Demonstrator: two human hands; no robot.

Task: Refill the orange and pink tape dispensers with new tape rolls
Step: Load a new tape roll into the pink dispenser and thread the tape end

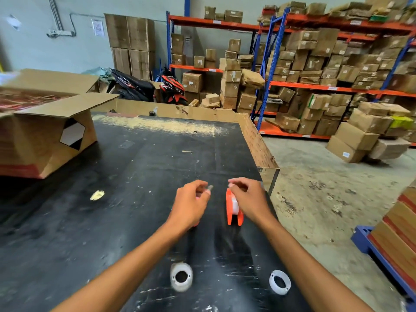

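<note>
The orange tape dispenser [234, 210] stands on the black table [135, 176] with a whitish roll seated inside it. My right hand [247, 199] is closed over its top front end. My left hand [191, 203] covers the pink dispenser [196, 224], of which only slivers of pink show; my fingertips pinch near its grey cutter end [209, 188]. Two white tape rolls lie flat on the table near me: one [181, 276] under my left forearm's side, the other [279, 281] beside my right forearm.
A large open cardboard box [45, 136] sits on the table's left. Cardboard walls [258, 143] edge the table's far and right sides. Shelving racks full of boxes [315, 64] stand behind. A blue pallet with stacked cartons [396, 233] is on the right floor.
</note>
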